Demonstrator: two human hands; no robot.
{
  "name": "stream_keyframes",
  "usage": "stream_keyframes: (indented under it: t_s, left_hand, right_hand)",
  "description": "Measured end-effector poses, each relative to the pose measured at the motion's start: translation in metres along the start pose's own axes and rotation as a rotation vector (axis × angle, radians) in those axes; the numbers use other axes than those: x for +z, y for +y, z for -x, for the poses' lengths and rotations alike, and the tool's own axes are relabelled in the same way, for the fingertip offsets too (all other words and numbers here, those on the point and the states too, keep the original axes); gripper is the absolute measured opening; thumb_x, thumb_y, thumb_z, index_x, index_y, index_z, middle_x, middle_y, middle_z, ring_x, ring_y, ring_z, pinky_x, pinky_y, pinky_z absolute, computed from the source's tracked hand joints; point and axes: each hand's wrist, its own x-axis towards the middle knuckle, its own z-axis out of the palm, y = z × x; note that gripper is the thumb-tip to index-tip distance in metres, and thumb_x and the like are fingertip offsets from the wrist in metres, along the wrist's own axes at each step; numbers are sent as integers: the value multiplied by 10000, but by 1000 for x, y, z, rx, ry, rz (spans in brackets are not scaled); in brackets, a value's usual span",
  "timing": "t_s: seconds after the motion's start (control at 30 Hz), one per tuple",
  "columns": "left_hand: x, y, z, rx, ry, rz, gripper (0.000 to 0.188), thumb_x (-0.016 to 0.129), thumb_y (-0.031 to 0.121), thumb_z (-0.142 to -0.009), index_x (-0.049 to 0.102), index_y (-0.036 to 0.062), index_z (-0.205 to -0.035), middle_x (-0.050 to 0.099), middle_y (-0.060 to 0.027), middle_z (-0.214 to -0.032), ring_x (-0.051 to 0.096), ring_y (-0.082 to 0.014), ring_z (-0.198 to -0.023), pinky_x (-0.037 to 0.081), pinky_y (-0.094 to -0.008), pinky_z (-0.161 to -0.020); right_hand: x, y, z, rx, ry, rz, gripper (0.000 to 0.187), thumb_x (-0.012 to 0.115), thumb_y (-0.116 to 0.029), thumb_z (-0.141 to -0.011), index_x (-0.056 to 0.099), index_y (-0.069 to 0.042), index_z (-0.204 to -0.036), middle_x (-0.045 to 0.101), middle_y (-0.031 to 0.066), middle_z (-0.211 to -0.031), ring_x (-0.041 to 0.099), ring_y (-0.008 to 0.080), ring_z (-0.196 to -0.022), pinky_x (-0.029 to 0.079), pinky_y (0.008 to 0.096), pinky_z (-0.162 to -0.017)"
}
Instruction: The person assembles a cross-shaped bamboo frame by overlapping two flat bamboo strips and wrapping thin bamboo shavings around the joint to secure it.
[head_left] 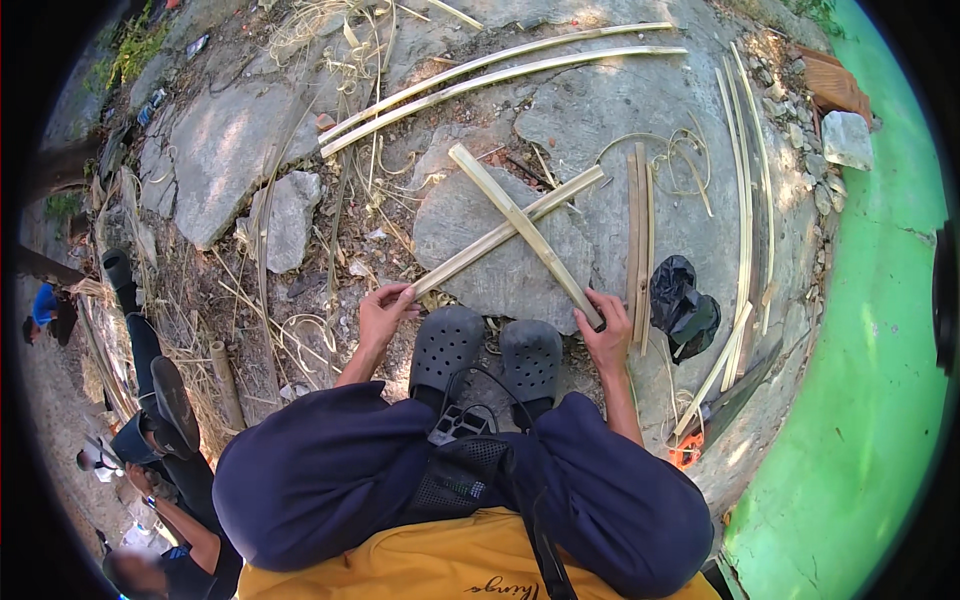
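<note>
Two pale split-bamboo strips cross in an X over a broken concrete slab (450,225) in front of my feet. My left hand (383,322) pinches the near left end of one bamboo strip (465,258), which slants up to the right. At the near right end of the other bamboo strip (556,266), my right hand (607,332) is closed with thumb and fingers on its edges. This second strip lies over the first where they meet. Both hands are low, one on either side of my grey clogs (446,345).
Long bamboo strips (500,75) lie beyond the X, and more (742,200) lie to the right. A black plastic bag (684,305) and an orange-handled saw (686,450) are at my right. Other people (180,500) sit at the left. A green wall (880,300) bounds the right.
</note>
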Motion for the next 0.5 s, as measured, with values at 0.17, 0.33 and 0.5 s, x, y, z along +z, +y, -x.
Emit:
stream_keyframes:
  t_s: [0.17,0.33,0.5]
  left_hand:
    - [0,7,-2,51,-29,-70,293,755,147,-1000,707,-47,-1214,765,-145,-1026,763,-184,-826,642,-288,-680]
    - [-12,-3,-11,97,-52,-147,270,751,148,-1003,718,-29,-1204,763,-122,-1019,752,-163,-823,640,-281,-677]
    - [-12,-7,-13,78,-51,-126,240,720,116,-1018,712,-41,-1199,752,-102,-1045,738,-157,-912,665,-289,-741]
  right_hand:
    - [1,0,-1,1,25,-9,384,831,-92,-839,743,-57,-1212,703,141,-1095,699,324,-985,548,412,-879]
    - [2,1,1,-22,35,0,364,828,-86,-839,743,-48,-1191,711,139,-1089,698,332,-987,543,415,-883]
    - [2,4,2,-26,38,18,342,826,-86,-841,749,-51,-1173,718,129,-1074,699,326,-987,534,413,-871]
